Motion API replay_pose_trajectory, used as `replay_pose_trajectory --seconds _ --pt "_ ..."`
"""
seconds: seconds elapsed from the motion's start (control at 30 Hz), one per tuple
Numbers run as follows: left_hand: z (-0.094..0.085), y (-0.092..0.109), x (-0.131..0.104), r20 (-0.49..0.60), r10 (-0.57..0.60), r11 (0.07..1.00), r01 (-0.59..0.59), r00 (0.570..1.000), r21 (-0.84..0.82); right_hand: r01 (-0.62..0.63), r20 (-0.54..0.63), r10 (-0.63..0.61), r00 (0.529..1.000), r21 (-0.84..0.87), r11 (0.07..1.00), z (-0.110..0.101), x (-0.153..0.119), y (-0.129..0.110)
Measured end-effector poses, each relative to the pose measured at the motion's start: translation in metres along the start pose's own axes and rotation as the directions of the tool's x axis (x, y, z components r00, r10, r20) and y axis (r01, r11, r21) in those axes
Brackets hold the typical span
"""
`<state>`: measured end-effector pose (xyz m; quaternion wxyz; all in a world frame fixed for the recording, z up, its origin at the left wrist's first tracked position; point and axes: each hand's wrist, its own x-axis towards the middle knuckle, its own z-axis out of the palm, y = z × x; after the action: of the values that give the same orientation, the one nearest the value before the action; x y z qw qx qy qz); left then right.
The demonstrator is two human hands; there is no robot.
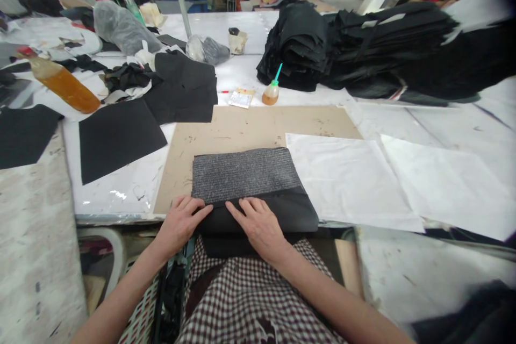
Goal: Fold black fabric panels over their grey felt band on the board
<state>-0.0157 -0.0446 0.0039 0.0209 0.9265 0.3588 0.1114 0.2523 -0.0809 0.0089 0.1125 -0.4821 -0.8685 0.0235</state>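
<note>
In front of me lies a piece of sheet material [245, 174] with a grey, ribbed upper face. Its near part is folded over, showing a smooth black side [296, 209] that hangs past the table edge. My left hand [183, 221] rests at the left end of the fold, thumb stretched out along it and fingers lying on the material. My right hand [260, 224] presses the middle of the fold with its fingers spread. The two hands are a little apart, and neither is wrapped around anything. A beige board [258, 126] lies under the sheet.
White paper sheets [350, 177] lie to the right. A small squeeze bottle [270, 94] with a green nozzle stands behind the board. Black pieces [121, 137] and a bottle of amber liquid [66, 83] are at left. Stacked black material [382, 48] fills the back right.
</note>
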Motion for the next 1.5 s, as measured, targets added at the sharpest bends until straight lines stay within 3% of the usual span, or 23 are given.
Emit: replay_pose_trajectory --seconds 0.27,0.43,0.63,0.97,1.1,1.27,1.4,1.5 --pt "-0.009 0.007 0.004 0.053 0.066 0.988 -0.073 0.996 0.139 0.053 -0.054 -0.052 0.997 0.007 0.999 0.001 0.014 -0.017" --pt "-0.003 -0.004 -0.008 0.043 -0.003 1.000 0.003 0.999 0.011 0.113 -0.090 -0.108 0.990 0.055 0.992 0.015 0.024 -0.033" --pt "0.003 -0.015 -0.028 -0.014 -0.092 0.989 0.090 0.996 -0.118 0.116 -0.077 -0.110 0.991 0.080 0.990 0.015 0.026 -0.034" --pt "-0.010 -0.011 -0.030 0.070 0.014 0.998 -0.018 0.997 0.053 0.109 -0.071 -0.103 0.992 0.076 0.991 0.012 0.029 -0.037" --pt "-0.019 -0.015 -0.046 0.081 -0.047 0.994 0.038 0.996 0.107 0.122 -0.071 -0.116 0.991 0.086 0.989 0.014 0.028 -0.036" --pt "-0.021 0.008 -0.037 -0.091 -0.211 0.973 0.218 0.973 0.081 0.127 -0.093 -0.120 0.988 0.079 0.989 0.014 0.026 -0.036" --pt "0.003 0.039 -0.012 -0.116 -0.197 0.971 0.209 0.974 0.113 0.136 -0.135 -0.125 0.983 0.078 0.988 0.014 0.021 -0.032" --pt "0.019 0.048 -0.004 -0.110 -0.178 0.955 0.199 0.978 0.221 0.134 -0.156 -0.119 0.980 0.089 0.987 0.012 0.013 -0.019"
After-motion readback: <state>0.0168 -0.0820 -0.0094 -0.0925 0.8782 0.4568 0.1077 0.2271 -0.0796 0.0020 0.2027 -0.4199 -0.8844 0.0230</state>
